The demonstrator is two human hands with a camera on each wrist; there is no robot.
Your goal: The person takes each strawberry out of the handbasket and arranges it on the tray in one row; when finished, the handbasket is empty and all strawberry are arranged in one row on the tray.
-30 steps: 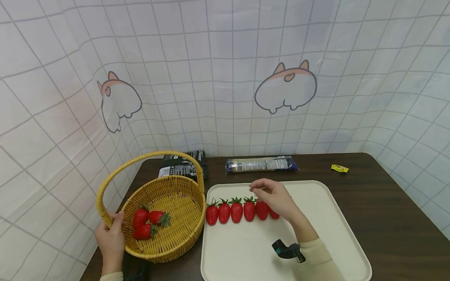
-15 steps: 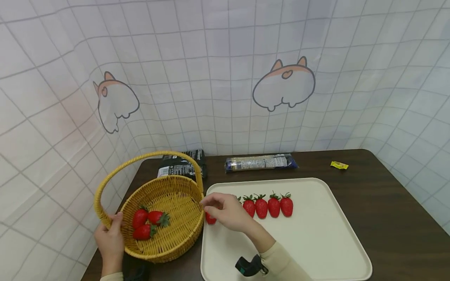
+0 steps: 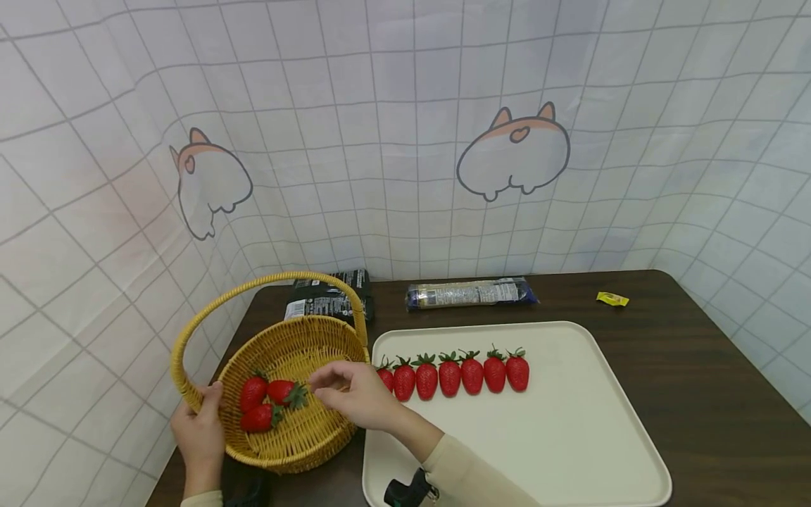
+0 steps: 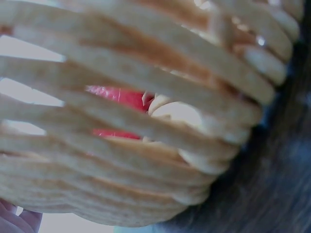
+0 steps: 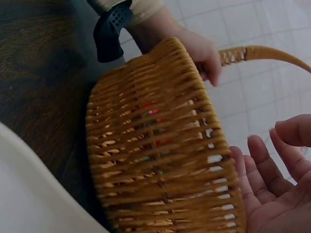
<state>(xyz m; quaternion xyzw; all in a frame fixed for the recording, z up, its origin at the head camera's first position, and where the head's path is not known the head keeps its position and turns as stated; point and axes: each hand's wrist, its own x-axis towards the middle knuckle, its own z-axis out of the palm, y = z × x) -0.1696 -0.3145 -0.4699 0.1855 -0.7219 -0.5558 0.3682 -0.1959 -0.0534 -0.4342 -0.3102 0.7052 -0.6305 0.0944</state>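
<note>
A round yellow wicker basket [image 3: 329, 451] with a tall arched handle stands at the left, holding three strawberries [image 3: 260, 418] with green leaves. My left hand [image 3: 199, 429] grips the basket's left rim at the foot of the handle. Over the basket's right side hovers my right hand [image 3: 357, 394], its fingers loosely bent. Nothing shows between the fingertips in the right wrist view, where the hand [image 5: 277, 189] appears beside the woven wall. Several strawberries [image 3: 450, 379] lie in a row along the upper part of the cream tray [image 3: 538, 436].
Behind the basket lies a black package [image 3: 336, 299]. A long clear-and-blue packet [image 3: 472, 293] rests at the table's back, and a small yellow wrapped item [image 3: 612, 299] is farther right. The dark wooden table [image 3: 709, 394] meets a white gridded curtain [image 3: 405, 176].
My right hand has moved left from above the row of strawberries, across the tray, to over the basket. The left hand has kept its hold on the basket.
</note>
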